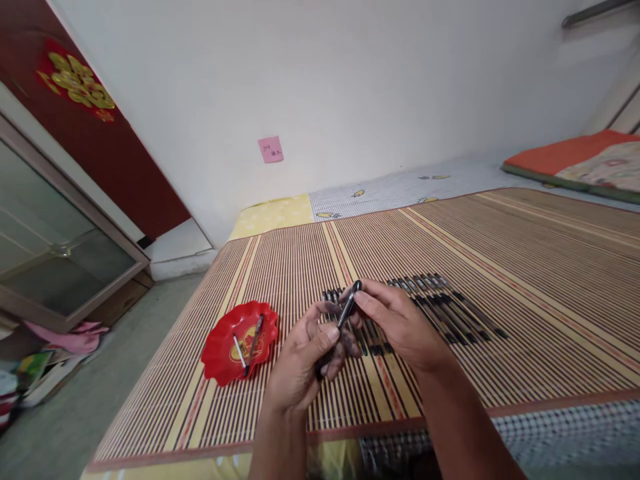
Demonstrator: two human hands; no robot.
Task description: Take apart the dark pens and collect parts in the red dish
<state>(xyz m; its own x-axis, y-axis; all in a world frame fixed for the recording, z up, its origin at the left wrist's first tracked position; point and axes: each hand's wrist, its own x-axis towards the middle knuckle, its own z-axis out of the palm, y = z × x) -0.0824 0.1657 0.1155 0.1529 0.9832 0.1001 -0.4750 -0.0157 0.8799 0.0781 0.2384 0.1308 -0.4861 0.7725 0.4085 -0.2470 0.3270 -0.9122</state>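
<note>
Two hands, one black pen (349, 308): left hand (305, 363) wrapped round its lower half, right hand (400, 323) pinching the upper end, pen tilted and held just above the bamboo mat (525, 267) on the bed (400, 187). One row of dark pens (450, 313) lies side by side on the mat right behind the hands, well over a dozen, packed too tight for an exact count. One red dish (220, 363) sits left of the hands and holds two pieces, one thin white refill (239, 350) and one dark barrel (254, 335); one pink sticky note (271, 149) on the wall (350, 80).

We find no legible text. The pink sticky note (271, 149) on the wall (350, 80) carries handwriting too small to read.
</note>
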